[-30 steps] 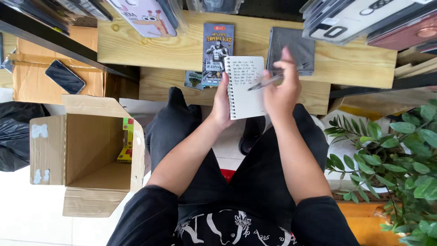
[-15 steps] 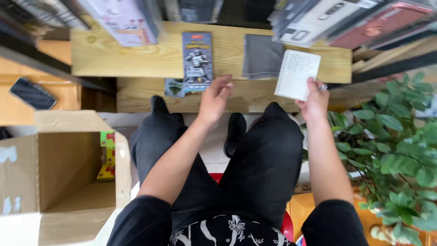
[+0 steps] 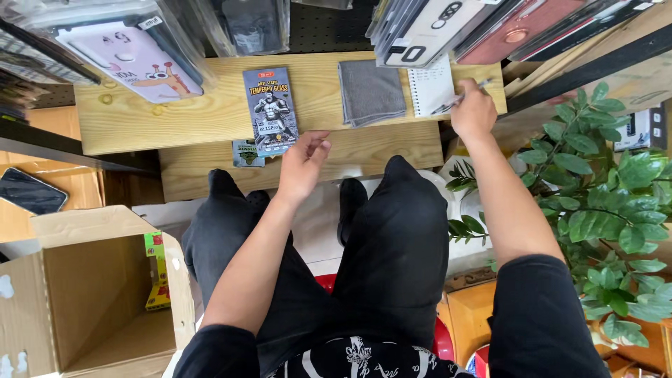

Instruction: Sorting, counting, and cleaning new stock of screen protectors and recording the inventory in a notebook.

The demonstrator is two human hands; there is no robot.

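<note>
My right hand (image 3: 473, 112) grips a pen (image 3: 462, 96) whose tip rests on a white spiral notepad (image 3: 430, 87) lying at the right end of a wooden shelf (image 3: 189, 115). My left hand (image 3: 302, 162) hovers with loose fingers by the shelf's front edge, empty, just right of a flat blue screen-protector box (image 3: 270, 110). A folded grey cloth (image 3: 371, 91) lies between the box and the notepad. A small green packet (image 3: 245, 152) pokes out under the box.
An open cardboard box (image 3: 84, 294) with a yellow-green carton inside stands at lower left. A leafy green plant (image 3: 602, 203) fills the right. Phone cases in clear bags (image 3: 133, 56) hang above the shelf. A dark phone (image 3: 28, 190) lies at far left.
The notepad went from both hands in front of me to lying on the right end of the shelf. My left hand let go of it and moved near the blue box.
</note>
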